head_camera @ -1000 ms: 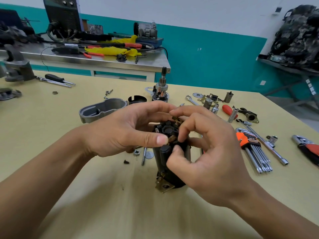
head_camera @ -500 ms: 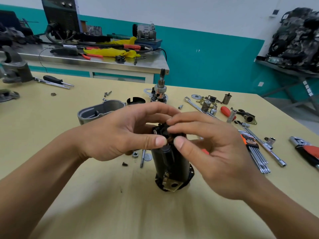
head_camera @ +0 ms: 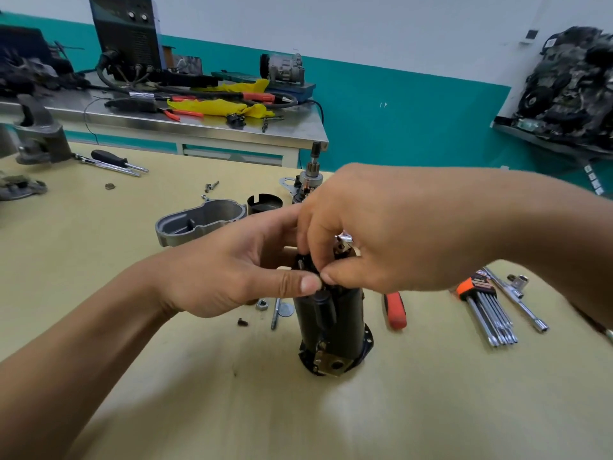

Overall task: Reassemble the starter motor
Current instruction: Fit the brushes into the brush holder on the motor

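Note:
The black starter motor body (head_camera: 331,330) stands upright on the yellow table (head_camera: 132,327), its brass terminal tab at the base facing me. My left hand (head_camera: 225,270) holds its top from the left, thumb pressed against the upper rim. From above, my right hand (head_camera: 374,234) curls its fingers over the brush assembly at the top and pinches a small part there; the part itself is hidden. Behind stand the grey aluminium end housing (head_camera: 199,220), a black cap (head_camera: 264,203) and the armature shaft with pinion (head_camera: 311,174).
A red-handled screwdriver (head_camera: 395,310), a hex key set in an orange holder (head_camera: 487,310) and a T-wrench (head_camera: 520,300) lie to the right. A nut (head_camera: 262,305), a long bolt (head_camera: 275,313) and a small screw (head_camera: 242,322) lie left of the motor. A steel bench (head_camera: 199,127) stands behind.
My right hand has risen and swung over the top of the motor, now reaching down from above instead of from the right. The left hand keeps its hold; the view moved closer.

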